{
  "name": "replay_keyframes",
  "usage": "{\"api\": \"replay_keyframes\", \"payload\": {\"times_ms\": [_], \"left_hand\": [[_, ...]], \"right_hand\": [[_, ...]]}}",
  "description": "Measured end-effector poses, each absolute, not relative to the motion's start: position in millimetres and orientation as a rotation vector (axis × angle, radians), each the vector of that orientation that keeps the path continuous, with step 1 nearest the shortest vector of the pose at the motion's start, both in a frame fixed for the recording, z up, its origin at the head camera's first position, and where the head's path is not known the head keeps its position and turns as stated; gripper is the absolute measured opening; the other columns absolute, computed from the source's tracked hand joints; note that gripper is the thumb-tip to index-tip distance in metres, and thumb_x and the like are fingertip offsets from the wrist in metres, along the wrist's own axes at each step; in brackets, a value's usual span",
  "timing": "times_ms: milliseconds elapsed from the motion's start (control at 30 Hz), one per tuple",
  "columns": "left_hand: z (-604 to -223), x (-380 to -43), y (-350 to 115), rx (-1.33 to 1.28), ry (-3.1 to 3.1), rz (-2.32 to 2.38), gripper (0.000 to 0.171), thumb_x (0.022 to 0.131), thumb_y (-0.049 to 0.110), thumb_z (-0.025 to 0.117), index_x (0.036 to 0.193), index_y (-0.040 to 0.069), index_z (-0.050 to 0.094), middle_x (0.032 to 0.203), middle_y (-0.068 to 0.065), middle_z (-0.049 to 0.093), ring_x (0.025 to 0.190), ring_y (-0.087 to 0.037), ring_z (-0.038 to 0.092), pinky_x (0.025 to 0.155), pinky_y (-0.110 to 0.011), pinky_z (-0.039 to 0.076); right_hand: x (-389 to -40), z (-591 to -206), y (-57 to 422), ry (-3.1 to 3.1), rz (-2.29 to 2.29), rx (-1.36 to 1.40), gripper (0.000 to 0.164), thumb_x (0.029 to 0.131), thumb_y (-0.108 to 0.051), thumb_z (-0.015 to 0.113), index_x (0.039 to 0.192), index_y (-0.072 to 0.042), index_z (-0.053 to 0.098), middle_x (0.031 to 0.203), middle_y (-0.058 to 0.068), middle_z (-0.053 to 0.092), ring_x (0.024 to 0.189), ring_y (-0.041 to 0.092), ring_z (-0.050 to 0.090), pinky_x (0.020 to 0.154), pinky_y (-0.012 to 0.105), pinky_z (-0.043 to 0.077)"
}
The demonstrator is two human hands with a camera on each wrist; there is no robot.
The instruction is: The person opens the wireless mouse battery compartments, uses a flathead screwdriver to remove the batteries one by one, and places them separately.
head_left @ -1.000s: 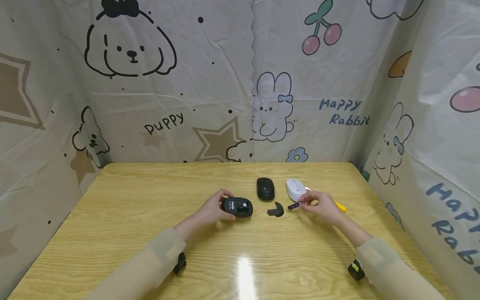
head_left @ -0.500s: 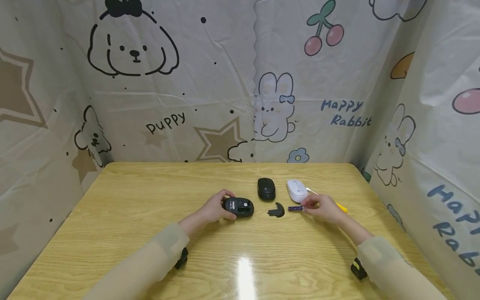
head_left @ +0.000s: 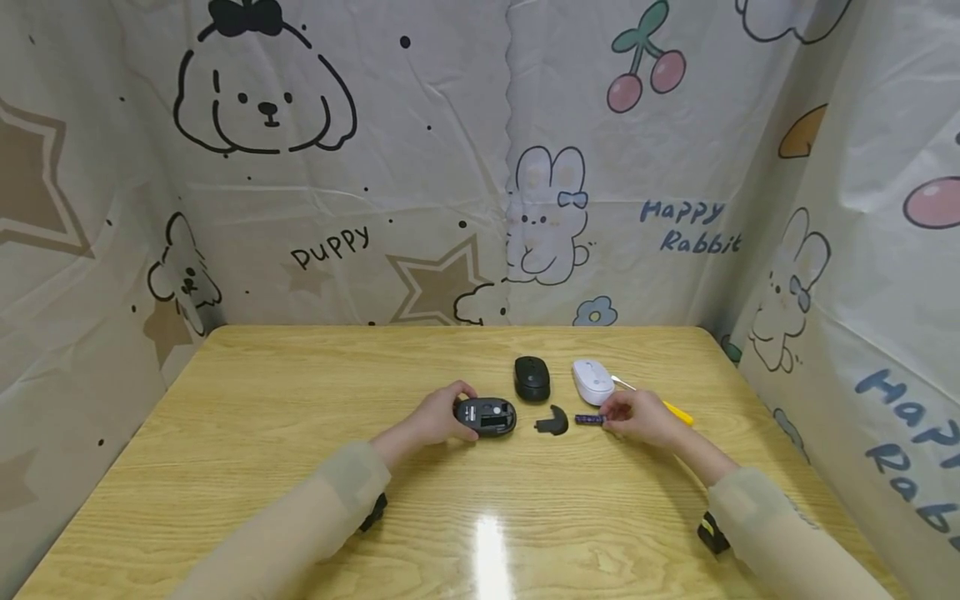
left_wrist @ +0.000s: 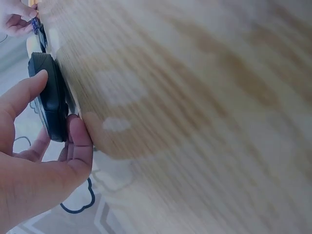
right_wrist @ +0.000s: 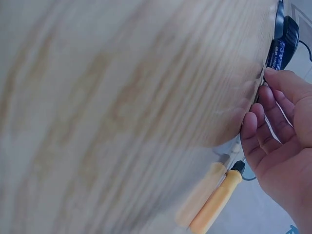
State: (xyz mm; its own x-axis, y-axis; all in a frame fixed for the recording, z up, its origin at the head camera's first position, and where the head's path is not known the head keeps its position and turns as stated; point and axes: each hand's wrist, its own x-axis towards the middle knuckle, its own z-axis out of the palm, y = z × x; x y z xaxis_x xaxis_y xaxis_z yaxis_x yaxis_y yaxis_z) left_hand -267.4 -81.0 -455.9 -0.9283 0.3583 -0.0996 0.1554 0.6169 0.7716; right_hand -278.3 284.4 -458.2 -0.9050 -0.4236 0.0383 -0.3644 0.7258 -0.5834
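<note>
In the head view, the left hand (head_left: 437, 415) and the upturned black mouse (head_left: 487, 417) it holds have shifted a little to the right since the earlier frames, towards the dark cover (head_left: 555, 422). The cover lies on the wooden table (head_left: 300, 400) in the gap between that mouse and the purple battery (head_left: 588, 420). The right hand (head_left: 639, 417) pinches the battery's right end between thumb and fingertips. Behind the cover stands a second black mouse (head_left: 532, 379); the white mouse (head_left: 594, 383) sits just behind the battery and the right hand. The yellow-handled screwdriver (head_left: 678, 412) slants past that hand, partly hidden by it. A printed cloth (head_left: 435, 167) hangs beyond the table. The battery was tilted a second ago and now lies level; the cover, second black mouse, white mouse and screwdriver have kept their places.

In the left wrist view, the thumb presses one side of the upturned mouse while the fingers curl around the other. Whether the mouse touches the table is hard to tell.

In the right wrist view, thumb and forefinger meet at the battery's end, the remaining fingers bent close to the tabletop. The screwdriver's handle lies near them, its reflection alongside.
</note>
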Motion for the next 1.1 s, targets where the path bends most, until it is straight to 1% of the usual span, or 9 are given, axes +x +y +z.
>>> {"api": "replay_keyframes", "payload": {"times_ms": [200, 333, 467, 633, 833, 967, 1100], "left_hand": [[-454, -268, -80, 0.441, 2.641, 1.148, 0.058, 0.066, 0.011, 0.086, 0.114, 0.012, 0.054, 0.096, -0.007, 0.059, 0.090, -0.020, 0.055, 0.088, -0.040, 0.047], [-453, -268, -81, 0.460, 2.656, 1.117, 0.058, 0.066, 0.011, 0.085, 0.115, 0.012, 0.055, 0.098, -0.008, 0.059, 0.092, -0.021, 0.055, 0.089, -0.040, 0.047], [-451, -267, -82, 0.486, 2.656, 1.092, 0.061, 0.067, 0.010, 0.085, 0.119, 0.010, 0.054, 0.102, -0.011, 0.060, 0.096, -0.023, 0.056, 0.091, -0.041, 0.047], [-448, -268, -85, 0.472, 2.645, 1.091, 0.067, 0.068, 0.010, 0.085, 0.126, 0.009, 0.052, 0.114, -0.015, 0.058, 0.105, -0.027, 0.056, 0.094, -0.043, 0.046], [-441, -271, -90, 0.446, 2.601, 1.121, 0.068, 0.071, 0.012, 0.083, 0.131, 0.010, 0.049, 0.126, -0.020, 0.053, 0.112, -0.034, 0.055, 0.094, -0.045, 0.047], [-435, -273, -90, 0.430, 2.583, 1.166, 0.065, 0.075, 0.015, 0.080, 0.132, 0.012, 0.049, 0.130, -0.019, 0.051, 0.114, -0.035, 0.054, 0.092, -0.045, 0.048], [-428, -276, -89, 0.383, 2.546, 1.249, 0.065, 0.078, 0.018, 0.078, 0.135, 0.012, 0.047, 0.135, -0.017, 0.048, 0.117, -0.034, 0.051, 0.093, -0.044, 0.048]], "right_hand": [[-278, -457, 283, 2.825, -0.907, -0.650, 0.013, 0.078, -0.003, 0.073, 0.088, -0.006, 0.066, 0.078, -0.001, 0.061, 0.072, 0.010, 0.052, 0.060, 0.020, 0.045], [-278, -457, 283, 2.834, -0.905, -0.641, 0.014, 0.077, -0.003, 0.074, 0.088, -0.007, 0.066, 0.078, 0.000, 0.062, 0.072, 0.012, 0.052, 0.060, 0.020, 0.044], [-278, -457, 284, 2.851, -0.887, -0.648, 0.014, 0.077, -0.005, 0.074, 0.089, -0.008, 0.067, 0.079, -0.001, 0.062, 0.071, 0.011, 0.052, 0.060, 0.020, 0.044], [-277, -450, 283, 2.901, -0.829, -0.652, 0.012, 0.078, -0.007, 0.074, 0.089, -0.009, 0.069, 0.080, -0.002, 0.063, 0.071, 0.011, 0.050, 0.059, 0.020, 0.042], [-277, -431, 276, 2.919, -0.844, -0.685, 0.013, 0.080, -0.006, 0.072, 0.092, -0.005, 0.068, 0.084, 0.002, 0.064, 0.072, 0.012, 0.051, 0.055, 0.020, 0.042], [-280, -421, 270, 2.925, -0.855, -0.721, 0.014, 0.081, -0.008, 0.071, 0.095, -0.005, 0.069, 0.086, 0.003, 0.065, 0.075, 0.013, 0.053, 0.058, 0.022, 0.043], [-284, -413, 263, 2.931, -0.876, -0.683, 0.017, 0.083, -0.013, 0.071, 0.099, -0.006, 0.068, 0.092, 0.003, 0.067, 0.081, 0.015, 0.055, 0.066, 0.025, 0.046]]}}
